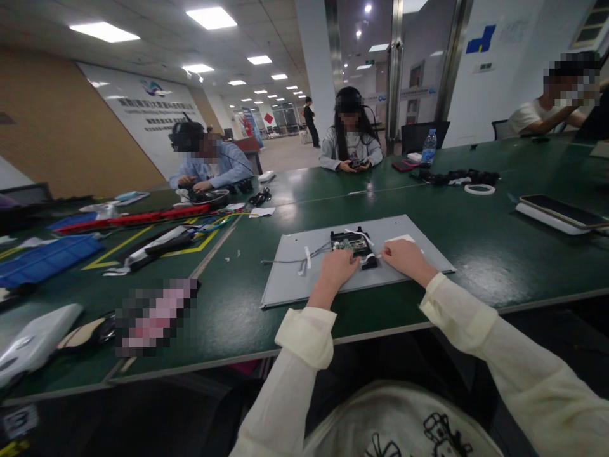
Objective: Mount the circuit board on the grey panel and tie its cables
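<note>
A grey flat panel (295, 279) lies on the table in front of me. On it is a black frame (369, 261) with a green circuit board (351, 245) inside it. My left hand (337, 268) is closed at the near left edge of the frame, its fingertips beside the board. At the frame's right side, my right hand (405, 258) is closed in a pinch, close to a white strip (365, 236). What either hand holds is hidden or too small to make out. Grey cables (288, 261) run from the frame to the left across the panel.
Left of the panel are a blue tray (47, 260), a phone-shaped pink thing (159, 315) and a white device (35, 339). A phone (564, 209), a white ring (479, 189) and a water bottle (429, 149) stand or lie to the right. Co-workers sit across the green table (514, 254).
</note>
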A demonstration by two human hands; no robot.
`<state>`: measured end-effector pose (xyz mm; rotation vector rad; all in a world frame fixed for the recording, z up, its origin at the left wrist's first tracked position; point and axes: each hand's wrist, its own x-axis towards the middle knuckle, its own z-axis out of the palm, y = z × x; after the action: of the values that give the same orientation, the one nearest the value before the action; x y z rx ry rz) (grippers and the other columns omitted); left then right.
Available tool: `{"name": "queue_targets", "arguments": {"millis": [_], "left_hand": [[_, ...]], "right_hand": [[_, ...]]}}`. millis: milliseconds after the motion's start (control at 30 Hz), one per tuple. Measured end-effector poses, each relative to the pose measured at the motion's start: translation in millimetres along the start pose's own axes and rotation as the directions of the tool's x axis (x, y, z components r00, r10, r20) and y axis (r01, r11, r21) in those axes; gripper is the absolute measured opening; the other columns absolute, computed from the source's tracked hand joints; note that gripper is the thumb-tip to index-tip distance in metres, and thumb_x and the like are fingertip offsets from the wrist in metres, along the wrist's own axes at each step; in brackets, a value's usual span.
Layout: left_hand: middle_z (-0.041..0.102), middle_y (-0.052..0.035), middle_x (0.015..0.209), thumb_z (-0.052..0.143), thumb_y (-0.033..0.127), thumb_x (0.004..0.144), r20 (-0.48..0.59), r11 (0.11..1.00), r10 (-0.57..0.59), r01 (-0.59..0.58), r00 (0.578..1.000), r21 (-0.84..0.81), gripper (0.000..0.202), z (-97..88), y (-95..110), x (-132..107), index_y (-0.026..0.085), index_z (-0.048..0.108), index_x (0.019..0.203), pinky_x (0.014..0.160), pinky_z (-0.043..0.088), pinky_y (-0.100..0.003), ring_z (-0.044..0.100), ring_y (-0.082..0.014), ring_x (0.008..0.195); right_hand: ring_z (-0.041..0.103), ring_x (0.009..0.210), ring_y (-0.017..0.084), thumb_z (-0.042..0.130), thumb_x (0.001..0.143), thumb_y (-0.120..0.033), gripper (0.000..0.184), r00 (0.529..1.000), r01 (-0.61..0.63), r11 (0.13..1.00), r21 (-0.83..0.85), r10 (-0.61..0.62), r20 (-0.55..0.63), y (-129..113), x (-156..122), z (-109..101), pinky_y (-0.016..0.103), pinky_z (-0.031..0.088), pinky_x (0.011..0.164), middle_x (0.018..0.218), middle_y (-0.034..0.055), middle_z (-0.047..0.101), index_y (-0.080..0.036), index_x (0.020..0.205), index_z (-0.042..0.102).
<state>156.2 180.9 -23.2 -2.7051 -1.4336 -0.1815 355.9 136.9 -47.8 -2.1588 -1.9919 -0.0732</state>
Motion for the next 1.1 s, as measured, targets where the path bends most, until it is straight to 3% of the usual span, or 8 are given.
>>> {"name": "queue_targets", "arguments": {"millis": [300, 533, 667, 767, 900, 1100], "left_hand": [[0.071, -0.0106, 0.088, 0.042, 0.031, 0.093, -0.010, 1.000, 0.010, -0.010, 1.000, 0.011, 0.031, 4.8, -2.3, 0.2, 0.017, 0.070, 0.091, 0.073, 0.047, -0.030, 0.066, -0.0226, 0.087], [0.071, -0.0113, 0.088, 0.039, 0.030, 0.094, -0.056, 0.999, 0.036, -0.036, 0.998, 0.004, 0.034, 6.2, -4.1, -0.2, 0.017, 0.070, 0.092, 0.074, 0.047, -0.031, 0.067, -0.0229, 0.086], [0.072, -0.0111, 0.090, 0.037, 0.031, 0.096, -0.076, 1.000, 0.017, -0.017, 0.997, -0.007, 0.035, 0.3, -3.1, -1.6, 0.017, 0.070, 0.094, 0.076, 0.047, -0.030, 0.067, -0.0222, 0.087], [0.072, -0.0107, 0.094, 0.039, 0.029, 0.095, -0.094, 1.000, 0.000, -0.003, 0.996, -0.024, 0.032, -4.2, -2.5, -2.7, 0.018, 0.069, 0.097, 0.078, 0.048, -0.031, 0.067, -0.0221, 0.089], [0.072, -0.0108, 0.098, 0.044, 0.027, 0.093, -0.093, 0.999, -0.031, 0.027, 0.995, -0.043, 0.026, -7.9, -1.3, -4.3, 0.018, 0.068, 0.099, 0.081, 0.047, -0.031, 0.067, -0.0222, 0.093], [0.072, -0.0088, 0.098, 0.050, 0.024, 0.090, -0.067, 0.996, -0.050, 0.045, 0.997, -0.072, 0.020, -9.7, -1.4, -5.6, 0.021, 0.068, 0.098, 0.081, 0.047, -0.030, 0.066, -0.0218, 0.095]], "right_hand": [[0.062, 0.082, 0.020, 0.046, 0.092, -0.033, 0.028, 0.999, 0.010, 0.999, 0.034, -0.009, -0.038, 3.7, 1.7, 6.9, 0.026, 0.034, 0.066, 0.086, 0.0088, 0.070, -0.018, 0.084, 0.068], [0.060, 0.073, 0.018, 0.043, 0.095, -0.039, 0.032, 0.986, 0.037, 0.958, 0.283, 0.012, -0.168, 4.8, 3.3, 5.7, 0.028, 0.039, 0.068, 0.077, 0.0058, 0.066, -0.018, 0.085, 0.065], [0.058, 0.105, 0.021, 0.048, 0.093, -0.048, 0.039, 0.917, 0.365, 0.815, 0.451, -0.231, -0.324, -2.2, -3.0, -2.0, 0.032, 0.045, 0.088, 0.114, 0.0101, 0.062, -0.019, 0.117, 0.059], [0.038, 0.133, 0.026, 0.056, 0.086, -0.057, 0.063, 0.838, 0.545, 0.706, 0.452, -0.451, -0.306, -8.2, -8.7, -3.7, 0.043, 0.034, 0.109, 0.143, 0.0114, 0.043, -0.024, 0.138, 0.045], [0.021, 0.144, 0.029, 0.060, 0.082, -0.062, 0.075, 0.795, 0.600, 0.669, 0.439, -0.562, -0.231, -11.5, -12.3, 0.1, 0.050, 0.022, 0.116, 0.153, 0.0095, 0.030, -0.029, 0.146, 0.038], [0.005, 0.147, 0.031, 0.063, 0.079, -0.064, 0.084, 0.761, 0.631, 0.663, 0.402, -0.629, -0.157, -10.5, -14.4, 3.5, 0.051, 0.014, 0.118, 0.159, 0.0102, 0.018, -0.024, 0.148, 0.037]]}}
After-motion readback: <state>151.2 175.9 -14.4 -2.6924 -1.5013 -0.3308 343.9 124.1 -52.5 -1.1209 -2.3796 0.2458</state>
